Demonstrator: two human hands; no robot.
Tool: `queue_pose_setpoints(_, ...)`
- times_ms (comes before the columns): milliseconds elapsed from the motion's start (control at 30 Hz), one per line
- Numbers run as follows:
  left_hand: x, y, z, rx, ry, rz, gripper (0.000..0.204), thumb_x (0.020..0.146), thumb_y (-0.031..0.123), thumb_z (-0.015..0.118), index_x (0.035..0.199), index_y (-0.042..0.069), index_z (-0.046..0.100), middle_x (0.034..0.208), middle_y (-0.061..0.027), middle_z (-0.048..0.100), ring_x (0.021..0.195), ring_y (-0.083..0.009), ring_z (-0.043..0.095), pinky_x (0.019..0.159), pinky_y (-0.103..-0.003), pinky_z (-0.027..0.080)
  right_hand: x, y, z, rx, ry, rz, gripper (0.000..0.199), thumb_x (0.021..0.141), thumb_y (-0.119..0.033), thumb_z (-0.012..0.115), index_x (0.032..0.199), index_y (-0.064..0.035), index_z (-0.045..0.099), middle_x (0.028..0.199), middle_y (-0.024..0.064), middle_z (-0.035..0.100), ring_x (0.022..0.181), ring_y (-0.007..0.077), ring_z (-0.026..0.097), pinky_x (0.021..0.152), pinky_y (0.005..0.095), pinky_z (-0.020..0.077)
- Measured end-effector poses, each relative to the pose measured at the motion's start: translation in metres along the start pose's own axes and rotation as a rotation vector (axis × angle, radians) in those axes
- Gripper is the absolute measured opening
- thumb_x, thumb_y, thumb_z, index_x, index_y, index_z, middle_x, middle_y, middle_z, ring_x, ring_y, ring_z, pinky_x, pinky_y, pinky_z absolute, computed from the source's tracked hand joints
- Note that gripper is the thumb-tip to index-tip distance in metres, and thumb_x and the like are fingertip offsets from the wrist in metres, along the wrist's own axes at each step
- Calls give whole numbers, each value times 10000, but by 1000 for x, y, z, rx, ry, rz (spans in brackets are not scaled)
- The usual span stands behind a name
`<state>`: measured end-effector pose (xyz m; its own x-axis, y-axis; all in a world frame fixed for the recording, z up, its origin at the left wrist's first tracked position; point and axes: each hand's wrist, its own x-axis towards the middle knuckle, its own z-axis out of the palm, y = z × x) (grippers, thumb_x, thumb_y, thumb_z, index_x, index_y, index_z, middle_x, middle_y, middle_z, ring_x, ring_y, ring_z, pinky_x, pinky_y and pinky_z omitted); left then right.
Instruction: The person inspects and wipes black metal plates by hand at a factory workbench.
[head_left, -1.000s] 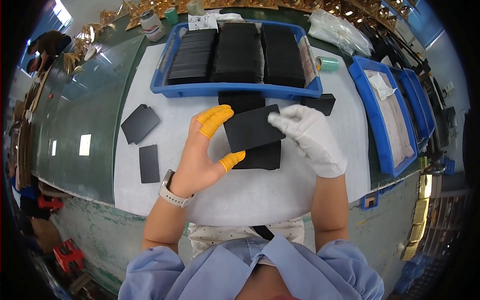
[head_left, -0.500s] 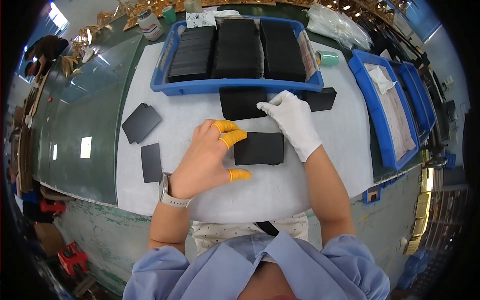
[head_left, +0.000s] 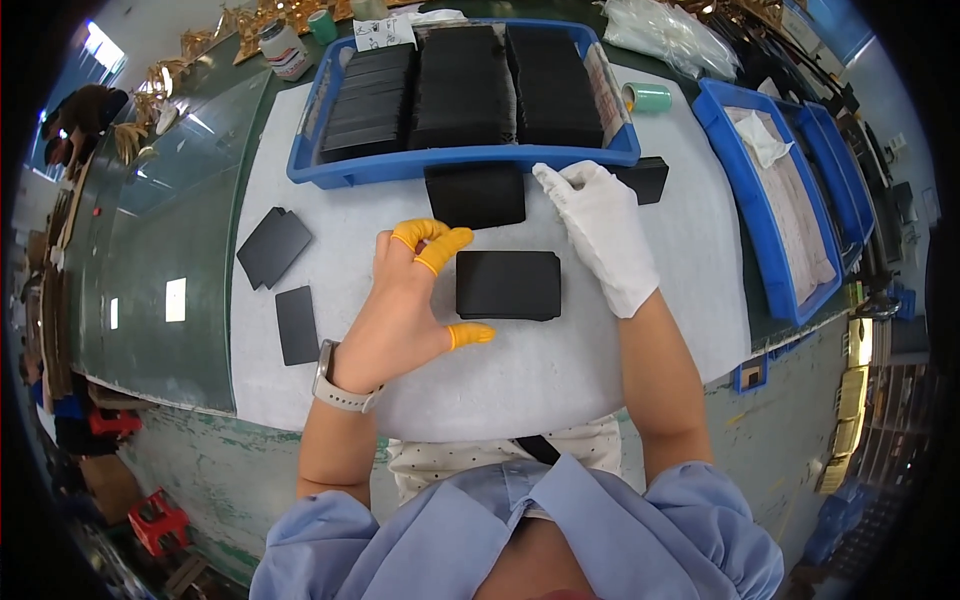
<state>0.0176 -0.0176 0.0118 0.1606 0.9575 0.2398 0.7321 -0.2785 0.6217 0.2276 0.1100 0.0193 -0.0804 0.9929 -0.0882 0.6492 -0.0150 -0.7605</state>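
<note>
A neat stack of thin black rectangular sheets (head_left: 508, 285) lies on the white table cover in front of me. My left hand (head_left: 395, 315), with yellow finger cots on the thumb and two fingers, is spread open just left of that stack, holding nothing. White-gloved, my right hand (head_left: 605, 235) hovers to the stack's upper right, thumb and fingers apart and nothing seen in them. Its thumb tip is close to the right edge of a second black stack (head_left: 475, 195), which rests against the blue tray. A smaller black stack (head_left: 648, 180) sits behind the right hand, partly hidden by it.
The blue tray (head_left: 470, 163) holds three rows of black sheets. Loose dark sheets (head_left: 275, 245) and a single one (head_left: 297, 325) lie at left. Further blue trays (head_left: 775, 200) stand at right, near a green cup-like roll (head_left: 648, 97) and plastic bags (head_left: 670, 40).
My right hand has opened from a pinch and shifted slightly right, away from the second stack. My left fingers have drawn away from the middle stack, whose top now looks squarer.
</note>
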Motion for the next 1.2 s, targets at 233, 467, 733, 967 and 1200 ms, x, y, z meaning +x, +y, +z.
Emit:
queue_pose_setpoints(233, 2, -10, 2, 22, -110, -25, 837, 671, 318, 989, 1366, -2, 651, 1243, -161, 558, 1163, -330, 455, 1024, -431, 386, -2, 1, 0, 19, -11, -14, 465, 1019, -444, 684, 1005, 16, 752, 876, 195, 753, 839, 334, 726, 809, 392, 566)
queue_pose_setpoints(467, 0, -4, 2, 65, -53, -27, 788, 660, 342, 993, 1314, 22, 692, 1233, -137, 570, 1169, -307, 476, 1026, -428, 342, -3, 3, 0, -9, 3, -38, 476, 1016, -455, 681, 1009, 15, 756, 897, 202, 756, 866, 351, 730, 820, 402, 569)
queue_pose_setpoints(733, 1, -5, 2, 60, -74, -29, 798, 638, 378, 996, 1304, 48, 705, 1235, -115, 593, 1184, -293, 500, 1037, -431, 331, -3, 1, -3, -24, 3, -29, 469, 1021, -451, 675, 1008, 10, 757, 895, 200, 756, 863, 350, 732, 816, 408, 569)
queue_pose_setpoints(967, 0, -8, -7, 18, -34, -42, 767, 653, 367, 991, 1302, 77, 703, 1255, -119, 597, 1210, -301, 509, 1034, -428, 338, 0, -3, 2, 26, -16, -29, 459, 1014, -442, 683, 992, 11, 753, 872, 195, 753, 839, 334, 739, 799, 387, 576)
queue_pose_setpoints(1200, -6, -5, -10, -74, 50, 56, 737, 656, 346, 980, 1279, 105, 669, 1241, -90, 626, 1194, -306, 566, 989, -444, 367, -10, -3, 6, 172, 99, -22, 344, 985, -311, 754, 876, 13, 727, 718, 80, 676, 635, 131, 599, 629, 326, 503)
